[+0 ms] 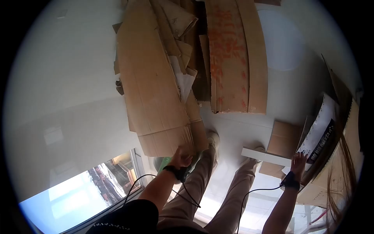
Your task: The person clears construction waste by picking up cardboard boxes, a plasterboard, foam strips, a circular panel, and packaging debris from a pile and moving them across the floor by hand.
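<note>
My left hand (181,157) is at the lower edge of a long flattened cardboard sheet (152,89), its fingers curled; whether they grip the edge cannot be made out. My right hand (299,160) reaches to the right, fingers stretched out against the lower end of a white printed panel (319,124) with a black band of lettering. Beside that hand lies a narrow white strip (269,156). A small brown cardboard piece (284,137) is just left of the panel.
Another long cardboard piece with red markings (230,58) lies at the top centre, beside torn cardboard (179,19). More cardboard (319,187) stands at the right. A window (78,191) is at the lower left. Black cables (257,190) run from both wrists.
</note>
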Available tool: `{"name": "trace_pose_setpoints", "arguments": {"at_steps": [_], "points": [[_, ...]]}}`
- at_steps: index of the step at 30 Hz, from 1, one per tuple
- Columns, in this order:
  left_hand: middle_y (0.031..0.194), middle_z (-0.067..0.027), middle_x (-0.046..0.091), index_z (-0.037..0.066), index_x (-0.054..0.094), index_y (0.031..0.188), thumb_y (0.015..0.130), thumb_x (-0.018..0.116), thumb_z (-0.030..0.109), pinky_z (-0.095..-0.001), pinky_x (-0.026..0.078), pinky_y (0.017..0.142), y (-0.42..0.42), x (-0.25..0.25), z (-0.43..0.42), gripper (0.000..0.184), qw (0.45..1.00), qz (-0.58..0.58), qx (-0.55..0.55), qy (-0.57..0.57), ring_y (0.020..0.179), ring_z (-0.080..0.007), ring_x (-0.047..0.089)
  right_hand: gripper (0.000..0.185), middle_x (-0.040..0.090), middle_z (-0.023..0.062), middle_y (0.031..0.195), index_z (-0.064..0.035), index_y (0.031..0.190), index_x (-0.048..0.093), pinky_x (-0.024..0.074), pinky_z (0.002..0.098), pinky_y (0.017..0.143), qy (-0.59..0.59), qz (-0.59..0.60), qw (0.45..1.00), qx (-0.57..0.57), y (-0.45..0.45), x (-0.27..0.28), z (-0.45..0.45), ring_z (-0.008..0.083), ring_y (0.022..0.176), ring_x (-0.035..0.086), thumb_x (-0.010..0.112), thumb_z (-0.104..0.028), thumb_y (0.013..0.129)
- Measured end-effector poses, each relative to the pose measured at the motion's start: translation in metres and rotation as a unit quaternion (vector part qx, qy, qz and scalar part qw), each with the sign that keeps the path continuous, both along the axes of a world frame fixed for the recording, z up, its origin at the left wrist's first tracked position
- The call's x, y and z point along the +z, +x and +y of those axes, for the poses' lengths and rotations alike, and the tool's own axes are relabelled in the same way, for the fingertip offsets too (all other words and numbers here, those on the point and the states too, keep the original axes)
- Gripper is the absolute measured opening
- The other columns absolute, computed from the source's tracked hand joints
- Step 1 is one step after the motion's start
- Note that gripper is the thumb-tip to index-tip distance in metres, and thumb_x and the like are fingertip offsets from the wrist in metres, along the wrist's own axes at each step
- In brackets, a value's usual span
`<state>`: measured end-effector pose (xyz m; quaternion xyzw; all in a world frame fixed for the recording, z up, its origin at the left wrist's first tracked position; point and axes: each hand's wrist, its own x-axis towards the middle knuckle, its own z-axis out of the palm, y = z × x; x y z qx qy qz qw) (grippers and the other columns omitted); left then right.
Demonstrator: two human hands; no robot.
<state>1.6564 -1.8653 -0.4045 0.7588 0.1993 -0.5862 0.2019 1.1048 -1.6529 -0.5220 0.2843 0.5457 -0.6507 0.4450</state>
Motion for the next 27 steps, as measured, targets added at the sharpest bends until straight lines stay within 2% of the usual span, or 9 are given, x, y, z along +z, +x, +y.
{"name": "trace_pose_setpoints", "arguments": {"at_steps": [2,6,8,10,12,16,18,21,27], "points": [[0.125,-0.0119,0.037,0.006,0.028,0.127,0.066,0.055,0.065,-0.0407,0.030,0.096,0.002,0.008,-0.001,0.089,0.987,-0.035,0.138,-0.076,0.114,-0.0269,0.038,0.034,0.057,0.0033,0.085,-0.0077,0.102,0.050,0.0431,0.0273,0.074,-0.006,-0.034,0.992,0.119,0.078,0.037,-0.073,0.0149,0.077,0.053,0.053,-0.036,0.084],[0.127,-0.0090,0.035,0.011,0.027,0.130,0.060,0.055,0.070,-0.0436,0.026,0.097,0.056,0.014,-0.009,0.096,0.967,-0.039,0.220,-0.122,0.118,-0.0270,0.033,0.034,0.056,0.0082,0.095,-0.0035,0.106,0.050,0.0426,0.0314,0.081,-0.031,-0.034,0.935,0.351,0.225,0.070,-0.198,0.0186,0.089,0.054,0.055,-0.028,0.082],[0.126,-0.0074,0.035,0.013,0.028,0.130,0.058,0.055,0.072,-0.0451,0.027,0.096,0.087,0.004,0.000,0.097,0.976,-0.019,0.163,-0.146,0.118,-0.0260,0.032,0.046,0.054,0.0143,0.107,0.0019,0.108,0.049,0.0403,0.0322,0.086,-0.060,0.111,0.856,0.502,0.286,0.075,-0.257,0.0210,0.101,0.051,0.062,-0.030,0.077],[0.128,-0.0062,0.035,0.016,0.030,0.129,0.058,0.054,0.072,-0.0457,0.027,0.095,0.114,-0.004,0.002,0.094,0.969,-0.022,0.215,-0.121,0.119,-0.0245,0.031,0.068,0.045,0.0221,0.119,0.0054,0.118,0.039,0.0333,0.0346,0.094,-0.038,0.328,0.732,0.596,0.335,0.091,-0.312,0.0317,0.113,0.043,0.067,-0.035,0.070],[0.127,-0.0062,0.037,0.016,0.034,0.127,0.058,0.054,0.072,-0.0456,0.029,0.094,0.135,-0.015,0.003,0.091,0.953,-0.008,0.281,-0.115,0.117,-0.0241,0.033,0.088,0.039,0.0248,0.124,0.0079,0.124,0.029,0.0309,0.0344,0.096,-0.054,0.366,0.709,0.600,0.374,0.092,-0.357,0.0325,0.116,0.038,0.069,-0.043,0.064],[0.121,-0.0076,0.045,0.009,0.041,0.122,0.069,0.053,0.063,-0.0412,0.033,0.094,0.137,-0.002,-0.002,0.076,0.916,0.094,0.319,-0.225,0.110,-0.0261,0.042,0.089,0.043,0.0253,0.119,0.0110,0.119,0.034,0.0366,0.0333,0.090,0.004,0.305,0.714,0.630,0.411,0.107,-0.405,0.0312,0.109,0.045,0.071,-0.045,0.060],[0.120,-0.0080,0.046,0.007,0.041,0.121,0.076,0.051,0.055,-0.0386,0.033,0.095,0.148,0.025,0.000,0.066,0.914,0.077,0.323,-0.232,0.110,-0.0259,0.043,0.080,0.045,0.0198,0.119,0.0089,0.119,0.037,0.0356,0.0313,0.090,0.026,0.264,0.707,0.656,0.431,0.134,-0.410,0.0257,0.108,0.045,0.069,-0.041,0.066],[0.121,-0.0081,0.045,0.007,0.040,0.122,0.081,0.049,0.050,-0.0367,0.032,0.097,0.170,0.062,-0.007,0.060,0.918,0.066,0.281,-0.271,0.111,-0.0249,0.042,0.059,0.054,0.0158,0.104,0.0071,0.110,0.045,0.0408,0.0297,0.081,-0.097,0.229,0.760,0.600,0.451,0.199,-0.412,0.0220,0.094,0.052,0.067,-0.030,0.070],[0.122,-0.0111,0.043,0.006,0.037,0.123,0.080,0.051,0.048,-0.0437,0.033,0.095,0.165,0.122,0.002,0.063,0.900,0.116,0.286,-0.309,0.111,-0.0296,0.041,0.034,0.060,0.0110,0.085,0.0045,0.093,0.051,0.0434,0.0307,0.072,-0.111,0.485,0.634,0.592,0.479,0.326,-0.403,0.0208,0.078,0.055,0.063,-0.021,0.074]]}}
